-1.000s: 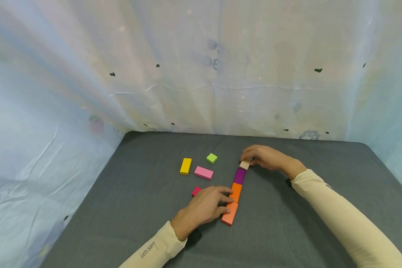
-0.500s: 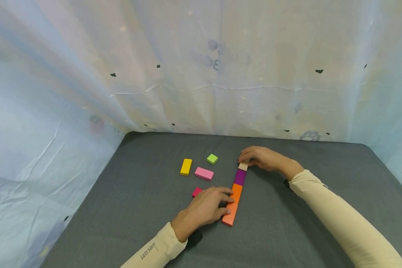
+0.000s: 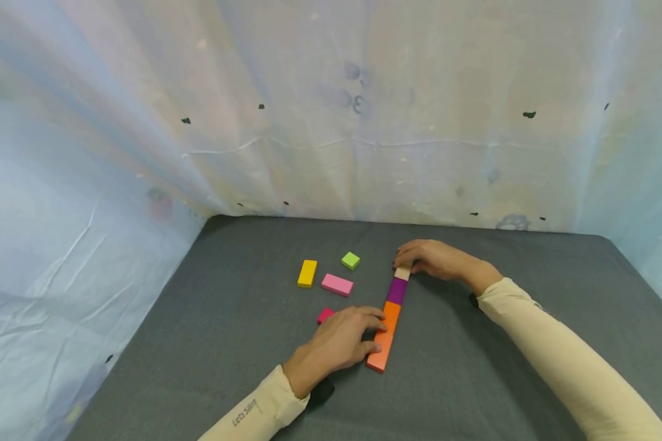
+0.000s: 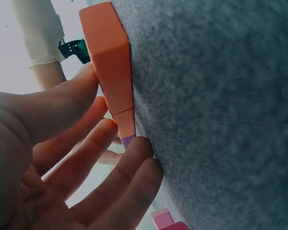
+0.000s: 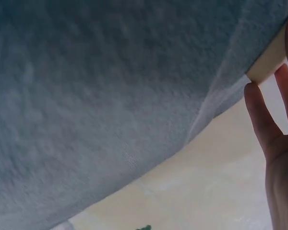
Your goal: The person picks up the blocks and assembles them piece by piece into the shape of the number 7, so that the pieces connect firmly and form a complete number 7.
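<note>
A row of end-to-end blocks lies on the grey cloth: a coral-orange block [image 3: 380, 352] nearest, then an orange block [image 3: 392, 317], a purple block [image 3: 397, 291] and a beige block [image 3: 403, 272] farthest. My left hand [image 3: 342, 340] rests its thumb on the coral-orange block and fingertips on the orange one, fingers loosely extended. In the left wrist view that thumb lies along the coral-orange block [image 4: 110, 67]. At the far end, my right hand [image 3: 433, 258] pinches the beige block between thumb and fingers, partly covering it. The right wrist view shows fingertips against the beige block [image 5: 271, 60].
Left of the row lie a yellow block [image 3: 307, 274], a pink block [image 3: 337, 285] and a small green block [image 3: 350, 260]. A magenta block [image 3: 325, 315] is partly hidden behind my left hand. A patterned curtain [image 3: 353, 153] hangs beyond the table's back edge.
The beige block, slightly askew one second ago, now lines up against the purple block under my right hand. My left hand has stayed on the orange blocks.
</note>
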`<control>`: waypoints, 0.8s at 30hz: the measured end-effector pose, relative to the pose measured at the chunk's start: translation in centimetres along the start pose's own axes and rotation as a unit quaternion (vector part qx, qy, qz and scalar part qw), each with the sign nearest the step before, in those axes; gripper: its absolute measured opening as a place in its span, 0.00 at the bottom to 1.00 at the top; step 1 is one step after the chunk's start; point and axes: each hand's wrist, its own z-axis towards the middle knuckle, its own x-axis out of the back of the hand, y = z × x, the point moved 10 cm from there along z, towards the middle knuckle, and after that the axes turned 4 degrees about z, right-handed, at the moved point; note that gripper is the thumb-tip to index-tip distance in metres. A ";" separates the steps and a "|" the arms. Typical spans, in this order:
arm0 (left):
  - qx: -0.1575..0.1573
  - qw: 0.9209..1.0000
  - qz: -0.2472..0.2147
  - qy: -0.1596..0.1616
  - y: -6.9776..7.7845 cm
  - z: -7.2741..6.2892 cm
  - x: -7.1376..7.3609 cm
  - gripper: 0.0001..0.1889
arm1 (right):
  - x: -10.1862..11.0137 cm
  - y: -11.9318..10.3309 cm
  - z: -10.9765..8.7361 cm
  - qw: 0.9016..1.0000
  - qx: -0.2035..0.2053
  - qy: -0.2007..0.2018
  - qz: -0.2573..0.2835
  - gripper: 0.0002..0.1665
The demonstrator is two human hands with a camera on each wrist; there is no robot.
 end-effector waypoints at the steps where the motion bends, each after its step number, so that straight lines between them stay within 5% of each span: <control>1: 0.001 1.000 0.001 -0.001 0.0 0.0 0.0 0.17 | 0.0 0.0 0.0 1.000 0.000 0.002 0.003 0.22; 24: 0.004 1.000 0.001 -0.003 0.2 -0.2 0.1 0.17 | -0.3 0.0 -0.2 0.999 -0.008 0.016 0.029 0.21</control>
